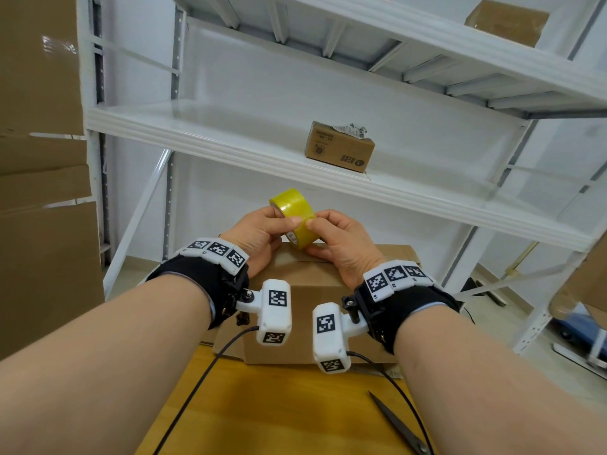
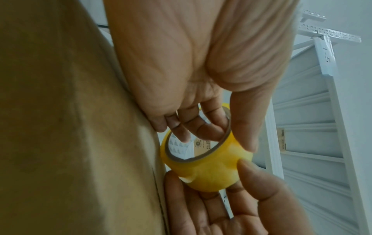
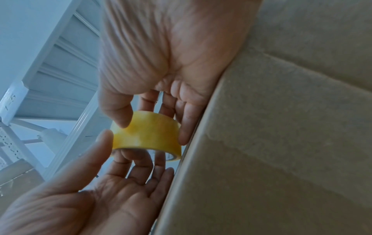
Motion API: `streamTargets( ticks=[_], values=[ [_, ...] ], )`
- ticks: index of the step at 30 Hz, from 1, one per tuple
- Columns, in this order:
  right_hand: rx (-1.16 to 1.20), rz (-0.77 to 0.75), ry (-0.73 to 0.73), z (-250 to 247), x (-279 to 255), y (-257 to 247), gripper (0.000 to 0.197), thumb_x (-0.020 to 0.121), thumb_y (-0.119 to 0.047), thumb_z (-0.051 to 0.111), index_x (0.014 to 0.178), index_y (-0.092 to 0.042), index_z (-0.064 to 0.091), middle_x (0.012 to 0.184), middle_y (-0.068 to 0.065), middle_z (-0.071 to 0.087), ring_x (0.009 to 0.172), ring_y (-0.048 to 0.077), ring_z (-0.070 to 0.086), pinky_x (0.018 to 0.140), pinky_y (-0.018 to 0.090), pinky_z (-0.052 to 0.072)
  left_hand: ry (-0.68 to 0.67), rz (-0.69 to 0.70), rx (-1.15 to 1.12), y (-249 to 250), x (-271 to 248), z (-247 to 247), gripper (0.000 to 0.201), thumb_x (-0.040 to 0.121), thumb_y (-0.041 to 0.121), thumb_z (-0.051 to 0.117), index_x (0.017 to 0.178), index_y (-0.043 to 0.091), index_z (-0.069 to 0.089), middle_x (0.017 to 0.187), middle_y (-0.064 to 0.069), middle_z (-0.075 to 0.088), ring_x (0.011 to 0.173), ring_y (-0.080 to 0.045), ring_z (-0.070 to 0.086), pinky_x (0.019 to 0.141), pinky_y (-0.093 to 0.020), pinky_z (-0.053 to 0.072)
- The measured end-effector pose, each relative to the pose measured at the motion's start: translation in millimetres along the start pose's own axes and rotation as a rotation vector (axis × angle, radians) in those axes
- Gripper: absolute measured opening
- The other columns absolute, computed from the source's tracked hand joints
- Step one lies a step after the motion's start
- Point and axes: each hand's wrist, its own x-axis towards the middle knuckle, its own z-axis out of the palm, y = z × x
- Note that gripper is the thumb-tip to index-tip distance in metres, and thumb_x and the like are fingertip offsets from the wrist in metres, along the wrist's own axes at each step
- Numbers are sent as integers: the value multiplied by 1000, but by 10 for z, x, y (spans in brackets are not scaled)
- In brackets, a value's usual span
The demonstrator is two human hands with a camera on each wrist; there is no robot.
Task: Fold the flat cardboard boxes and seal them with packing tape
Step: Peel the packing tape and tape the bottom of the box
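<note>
Head view: your left hand (image 1: 259,236) and right hand (image 1: 341,241) hold the yellow roll of packing tape (image 1: 294,213) between them, just above the top of the folded cardboard box (image 1: 305,284), which stands on the wooden counter (image 1: 279,415). The roll is tilted, its open core facing left.

Left wrist view: the fingers (image 2: 209,125) of your left hand are hooked inside the roll's cardboard core, with the thumb (image 2: 245,120) pressed on the outer yellow face, so the hand is clamped on the roll (image 2: 211,168).

Right wrist view: your right thumb (image 3: 118,111) bears on the outer face of the roll (image 3: 149,133) while the curled fingers (image 3: 185,125) close on its far side next to the box wall (image 3: 281,143); this hand too pinches the roll. Whether a free tape end is lifted cannot be told.

Surroundings: a pair of dark scissors (image 1: 399,425) lies on the counter near your right forearm, well apart from the box. Behind stands a white metal shelf rack (image 1: 230,133) carrying a small printed carton (image 1: 338,147). Stacked brown cartons (image 1: 42,192) fill the left edge.
</note>
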Motion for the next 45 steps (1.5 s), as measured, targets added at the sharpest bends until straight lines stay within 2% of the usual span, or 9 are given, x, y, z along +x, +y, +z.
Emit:
streamTargets(
  ticks=[2,5,10,15,18,21,25,32,45],
  values=[
    [7,6,2,-3,4,-3,11,89,-14,66,79,-18,65,87,8,67,89,23,66,91,44,55,-9,11,6,-14,5,10,31,79,0,66,108,6,57,93,-5,67,95,-17,62,96,-29,43],
    [17,14,3,-6,6,-5,12,89,-14,66,78,-17,65,89,12,64,90,26,64,92,45,55,-6,29,10,-25,-1,28,33,80,-6,62,112,2,57,96,-10,63,93,-21,62,88,-28,50],
    [17,13,-2,5,1,-13,9,89,-8,64,82,-13,66,90,14,65,89,25,65,88,41,56,-24,10,-18,-26,-2,16,16,80,2,63,95,8,61,91,-8,67,91,-20,63,89,-30,49],
    [13,14,5,7,8,-8,8,89,-5,62,88,-11,67,90,10,68,88,22,66,89,40,58,35,14,-22,-48,25,-9,6,86,8,62,84,12,57,82,-3,69,84,-15,63,102,-34,39],
    [7,20,15,6,21,1,6,89,-8,64,90,-11,68,93,12,69,89,22,67,90,42,58,29,36,-39,-58,29,-1,4,87,10,62,87,12,58,83,-3,69,81,-13,63,94,-30,45],
    [40,30,45,18,26,0,4,90,-11,65,86,-12,67,90,12,68,85,22,68,86,43,59,-27,38,-60,-60,6,2,22,75,-1,66,95,7,60,87,-7,69,81,-18,67,77,-27,56],
    [68,42,85,31,30,-12,11,91,-15,65,79,-15,64,83,9,66,76,16,66,75,38,61,-20,48,49,-88,-2,17,29,77,-18,59,92,7,59,89,-11,63,84,-23,63,81,-30,55],
    [83,52,82,32,5,-26,13,90,-16,66,77,-15,63,81,8,66,73,15,66,74,36,60,7,58,112,-87,-13,30,26,80,-17,59,82,9,55,74,-6,61,68,-16,61,67,-22,55],
    [108,53,32,31,-27,-63,19,93,-10,56,76,-17,57,85,7,64,70,12,64,68,30,59,33,46,160,-102,-16,39,22,81,-12,63,84,9,55,75,-7,58,66,-16,59,66,-21,55]
  ],
)
